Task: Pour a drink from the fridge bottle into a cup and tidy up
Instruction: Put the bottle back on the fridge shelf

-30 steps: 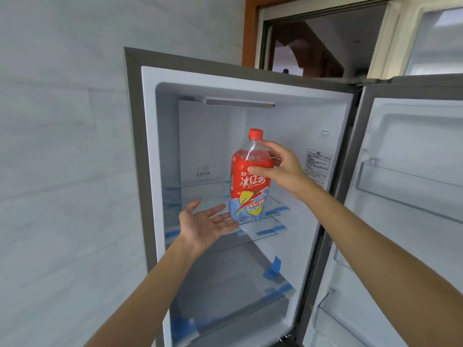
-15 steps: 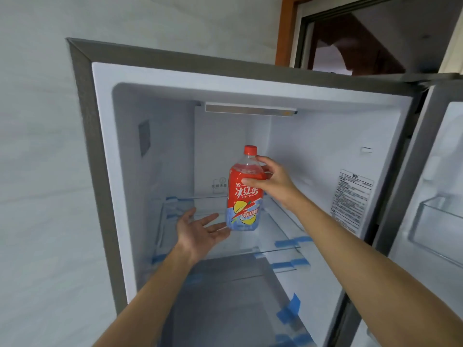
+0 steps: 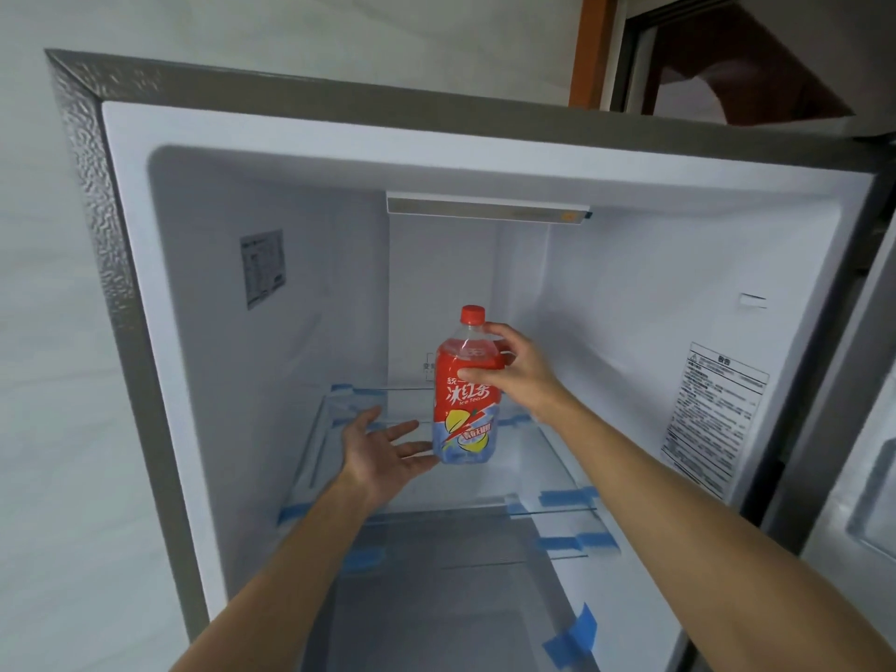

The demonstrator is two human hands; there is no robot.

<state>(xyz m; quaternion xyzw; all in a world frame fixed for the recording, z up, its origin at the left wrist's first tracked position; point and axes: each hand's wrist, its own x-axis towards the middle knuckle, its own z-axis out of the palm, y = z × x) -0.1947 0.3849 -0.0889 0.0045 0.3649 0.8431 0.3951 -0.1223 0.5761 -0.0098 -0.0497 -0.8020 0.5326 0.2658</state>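
The ice tea bottle (image 3: 464, 409) stands upright inside the open fridge (image 3: 339, 138), over the upper glass shelf (image 3: 533, 477), red cap (image 3: 472, 314) on. Whether its base rests on the glass or hangs just above it cannot be told. The right hand (image 3: 514, 368) grips the bottle at the shoulder, with fingers and thumb curled round the clear part above the label. The left hand (image 3: 383, 451) lies open and palm up beside the base, its straight fingertips touching the bottle's lower edge and holding nothing. The step in hand is the bottle's handling at the shelf. This is either the fetch that starts the task or the return that closes the tidying (no cup is in view to settle it, though the capped bottle would suit either). If it is coming out, the next move calls for a lift clear of the shelf's front lip, with the open palm sliding under to take the weight. If it is going in, it needs setting down flat and well back from the taped edge (image 3: 565, 497) before both hands let go.
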